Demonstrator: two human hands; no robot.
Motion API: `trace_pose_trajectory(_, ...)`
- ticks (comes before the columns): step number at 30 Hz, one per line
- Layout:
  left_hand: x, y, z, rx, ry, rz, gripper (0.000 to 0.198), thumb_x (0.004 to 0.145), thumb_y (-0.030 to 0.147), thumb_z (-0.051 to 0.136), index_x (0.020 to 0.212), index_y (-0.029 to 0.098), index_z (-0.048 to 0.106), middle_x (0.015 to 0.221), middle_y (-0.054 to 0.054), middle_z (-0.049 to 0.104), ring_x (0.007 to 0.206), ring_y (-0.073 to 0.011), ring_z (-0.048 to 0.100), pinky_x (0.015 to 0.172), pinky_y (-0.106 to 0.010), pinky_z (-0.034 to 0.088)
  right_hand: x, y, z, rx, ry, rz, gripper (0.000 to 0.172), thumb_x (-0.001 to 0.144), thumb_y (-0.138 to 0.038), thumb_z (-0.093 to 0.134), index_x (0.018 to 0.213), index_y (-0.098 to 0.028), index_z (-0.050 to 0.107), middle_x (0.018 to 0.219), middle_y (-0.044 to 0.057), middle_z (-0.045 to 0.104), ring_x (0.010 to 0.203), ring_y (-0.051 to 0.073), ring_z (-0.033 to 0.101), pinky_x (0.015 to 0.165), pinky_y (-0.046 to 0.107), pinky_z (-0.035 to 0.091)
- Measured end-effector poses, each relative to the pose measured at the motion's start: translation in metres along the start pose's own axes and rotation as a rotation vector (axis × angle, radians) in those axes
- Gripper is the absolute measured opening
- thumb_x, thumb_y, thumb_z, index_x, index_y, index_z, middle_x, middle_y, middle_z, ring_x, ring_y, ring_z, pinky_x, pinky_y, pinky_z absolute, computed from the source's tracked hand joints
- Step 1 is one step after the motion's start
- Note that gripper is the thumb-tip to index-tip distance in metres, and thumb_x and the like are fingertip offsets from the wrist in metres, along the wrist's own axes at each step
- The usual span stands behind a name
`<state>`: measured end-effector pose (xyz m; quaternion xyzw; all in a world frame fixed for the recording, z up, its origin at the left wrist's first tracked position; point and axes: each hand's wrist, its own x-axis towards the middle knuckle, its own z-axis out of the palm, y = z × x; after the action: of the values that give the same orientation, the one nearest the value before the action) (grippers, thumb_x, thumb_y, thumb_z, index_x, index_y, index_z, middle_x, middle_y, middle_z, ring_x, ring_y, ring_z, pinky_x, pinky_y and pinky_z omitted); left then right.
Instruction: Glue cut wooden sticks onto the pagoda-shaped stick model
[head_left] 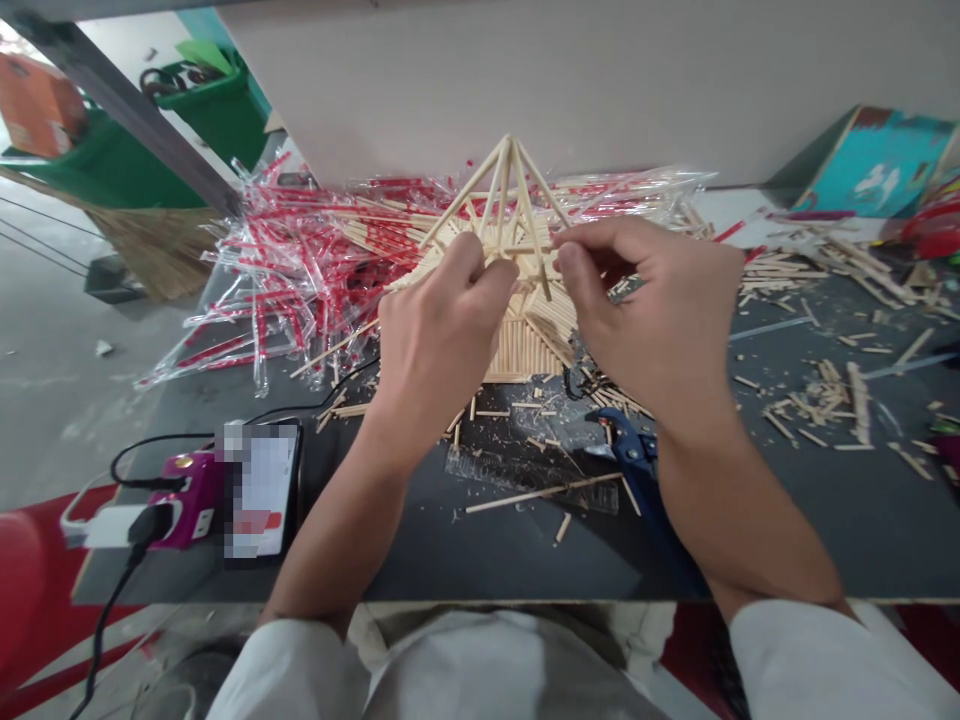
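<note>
Sticks joined into a peaked stick frame [510, 215] stand at the far middle of the counter [787, 530], just in front of the wall [525, 80], and we have both hands on it. Our left hand [435, 340] has its fingers [480, 262] pinched on a cross stick low in the peak. Our right hand [645, 310] pinches at the same level from the right, fingers [574, 262] closed on the wood.

The slanted sticks look thin, so we judge that a hard squeeze, or a twist between the two hands, could snap one or pull a joint apart at the tip. A dropped forearm could also catch the blue cutter [634, 450] lying just under our right wrist, or sweep the loose stick [540, 493] toward the near edge.

Left of the frame, a heap of red-and-clear wrappers [300, 260] presses against it and spills toward the counter's left edge. To the right, offcuts [825, 390] litter the top. A phone [259, 490] and a purple charger [184, 505] with cables sit near left, close to the edge. The barest room lies near right, between the cutter and the offcuts.
</note>
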<state>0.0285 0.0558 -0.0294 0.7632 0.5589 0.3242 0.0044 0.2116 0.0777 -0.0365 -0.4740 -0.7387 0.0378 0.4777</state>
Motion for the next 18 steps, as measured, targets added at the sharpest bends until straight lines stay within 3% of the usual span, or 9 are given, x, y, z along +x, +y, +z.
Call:
trace_pose_trajectory(6, 0.000, 0.000, -0.001, -0.007, -0.015, 0.004, 0.022, 0.105, 0.038, 0.053, 0.103, 0.028, 0.072, 0.094, -0.005, 0.061, 0.086, -0.0191, 0.063, 0.070, -0.028, 0.043, 0.006, 0.008, -0.013, -0.045, 0.073, -0.017, 0.011, 0.097, -0.037, 0.069, 0.095, -0.031, 0.077, 0.082, 0.001, 0.079, 0.068, 0.021, 0.070, 0.068, 0.039, 0.057)
trace_pose_trajectory(11, -0.001, 0.000, 0.001, -0.005, -0.004, 0.021, 0.021, 0.105, 0.039, 0.054, 0.104, 0.026, 0.071, 0.099, -0.005, 0.065, 0.084, -0.0178, 0.063, 0.069, -0.027, 0.044, 0.007, 0.012, -0.016, -0.018, 0.104, 0.015, 0.014, 0.094, -0.046, 0.074, 0.096, -0.033, 0.080, 0.089, 0.003, 0.082, 0.074, 0.025, 0.074, 0.072, 0.043, 0.062)
trace_pose_trajectory(18, 0.001, -0.004, -0.006, 0.141, 0.063, 0.157, 0.014, 0.101, 0.030, 0.064, 0.109, 0.024, 0.073, 0.099, -0.005, 0.071, 0.075, -0.0163, 0.060, 0.064, -0.032, 0.040, 0.012, 0.013, -0.021, 0.061, 0.198, -0.005, 0.017, 0.080, -0.045, 0.090, 0.086, -0.031, 0.081, 0.078, 0.003, 0.080, 0.063, 0.022, 0.070, 0.064, 0.039, 0.061)
